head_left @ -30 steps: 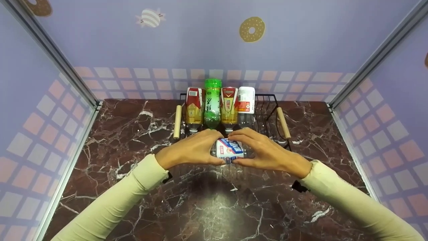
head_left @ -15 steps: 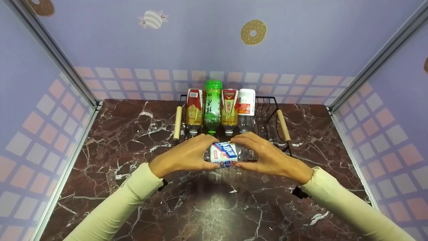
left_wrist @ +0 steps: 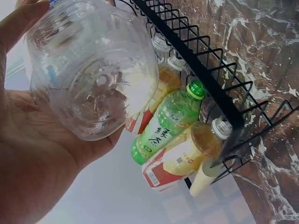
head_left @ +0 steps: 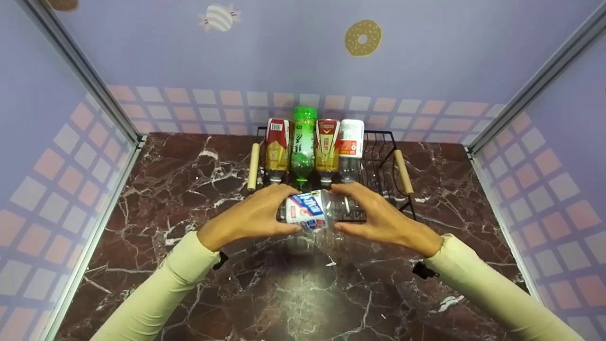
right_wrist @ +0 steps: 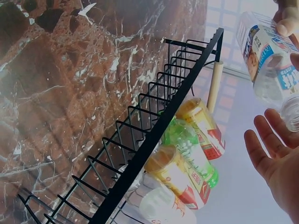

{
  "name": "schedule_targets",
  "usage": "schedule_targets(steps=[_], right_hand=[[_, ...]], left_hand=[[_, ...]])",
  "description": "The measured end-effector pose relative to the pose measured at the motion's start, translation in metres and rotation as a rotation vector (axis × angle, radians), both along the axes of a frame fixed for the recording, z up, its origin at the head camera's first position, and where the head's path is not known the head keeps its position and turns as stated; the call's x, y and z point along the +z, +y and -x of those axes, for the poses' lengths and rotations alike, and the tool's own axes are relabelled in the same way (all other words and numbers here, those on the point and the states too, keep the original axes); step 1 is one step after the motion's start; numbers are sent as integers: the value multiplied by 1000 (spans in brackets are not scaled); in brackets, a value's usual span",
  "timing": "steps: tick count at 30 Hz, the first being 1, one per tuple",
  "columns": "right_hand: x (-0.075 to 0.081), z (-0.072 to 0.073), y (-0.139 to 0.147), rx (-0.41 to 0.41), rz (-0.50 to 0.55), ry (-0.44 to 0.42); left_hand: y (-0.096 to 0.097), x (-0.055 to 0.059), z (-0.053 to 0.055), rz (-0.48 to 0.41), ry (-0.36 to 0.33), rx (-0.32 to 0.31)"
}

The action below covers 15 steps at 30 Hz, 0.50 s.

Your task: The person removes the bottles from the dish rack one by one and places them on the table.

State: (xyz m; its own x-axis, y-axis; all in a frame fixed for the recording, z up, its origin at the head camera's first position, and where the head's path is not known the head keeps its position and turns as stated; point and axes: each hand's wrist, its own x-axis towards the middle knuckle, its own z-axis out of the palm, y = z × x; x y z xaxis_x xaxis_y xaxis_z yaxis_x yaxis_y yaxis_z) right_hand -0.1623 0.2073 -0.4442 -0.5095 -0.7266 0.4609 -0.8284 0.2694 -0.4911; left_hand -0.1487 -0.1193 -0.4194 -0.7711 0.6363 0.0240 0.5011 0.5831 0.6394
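My left hand (head_left: 248, 213) grips a clear plastic bottle (head_left: 307, 210) with a white and blue label, around its base end. The bottle lies sideways in the air before the basket, its neck toward my right hand (head_left: 383, 218). In the right wrist view, the right hand (right_wrist: 280, 163) has its fingers spread below the bottle neck (right_wrist: 292, 112), apparently apart from it. The left wrist view shows the bottle's base (left_wrist: 98, 93) close up. Whether the neck has a cap is hard to tell.
Behind the hands stands a black wire basket (right_wrist: 187, 84) with wooden handles (head_left: 403, 171). Inside lie a green bottle (head_left: 303, 142), two red and yellow bottles (head_left: 278, 144) and a white-labelled bottle (head_left: 351, 138), caps toward me. Patterned walls enclose the marbled table (head_left: 213, 293).
The bottle has shifted left with my left hand, and more of its clear neck end shows. My right hand has stayed nearly in place, with the gap between the hands wider.
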Motion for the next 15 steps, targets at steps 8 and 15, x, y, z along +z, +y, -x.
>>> schedule_targets(steps=[8, 15], right_hand=[[-5, -2, 5, -67, 32, -140], [-10, 1, 8, -68, 25, -149]], left_hand=[[-16, -4, 2, -122, -40, 76], [-37, -18, -1, -256, -36, 207]])
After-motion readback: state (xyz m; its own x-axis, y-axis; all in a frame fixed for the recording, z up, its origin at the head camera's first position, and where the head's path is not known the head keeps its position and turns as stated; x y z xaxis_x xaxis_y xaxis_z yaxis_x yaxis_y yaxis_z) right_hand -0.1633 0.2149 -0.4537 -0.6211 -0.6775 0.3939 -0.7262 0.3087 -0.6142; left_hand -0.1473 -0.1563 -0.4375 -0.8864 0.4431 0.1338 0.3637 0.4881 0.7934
